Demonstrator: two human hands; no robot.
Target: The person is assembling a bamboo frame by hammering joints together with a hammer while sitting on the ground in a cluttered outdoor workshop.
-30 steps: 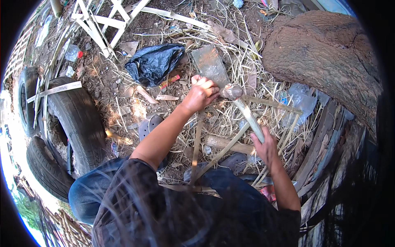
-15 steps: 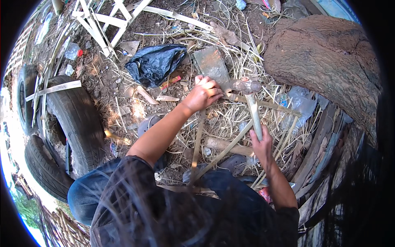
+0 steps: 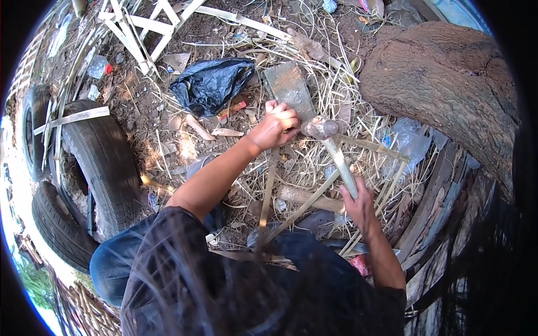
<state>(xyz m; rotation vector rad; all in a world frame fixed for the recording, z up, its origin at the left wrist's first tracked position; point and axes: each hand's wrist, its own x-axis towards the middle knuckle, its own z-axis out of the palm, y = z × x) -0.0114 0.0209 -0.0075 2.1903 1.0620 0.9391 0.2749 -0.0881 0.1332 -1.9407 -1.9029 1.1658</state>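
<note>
My right hand (image 3: pixel 358 203) is wrapped round the pale handle of a hammer (image 3: pixel 342 167). The hammer's heavy, rusty head sits just right of my left fingers, at the near end of a flat grey slab (image 3: pixel 290 92). My left hand (image 3: pixel 276 126) is closed at the slab's near left edge, pinching the corner of a frame of thin bamboo strips (image 3: pixel 270 193). Its fingers and the hammer head hide that joint. One strip runs right from there, and another slants down toward my feet; their lower ends meet near my shoe.
A crumpled black plastic bag (image 3: pixel 212 87) lies beyond my left forearm. Old tyres (image 3: pixel 103 162) stand at left, and a thick tree trunk (image 3: pixel 440 78) fills the upper right. Joined pale strips (image 3: pixel 147 25) lie at far left. Shavings (image 3: pixel 336 73) and a clear plastic bag (image 3: pixel 412 140) litter the ground.
The hammer head has moved left and down, closer to my left fingers, and its handle tilts more. My right hand has shifted slightly; the left stays at the strip joint.
</note>
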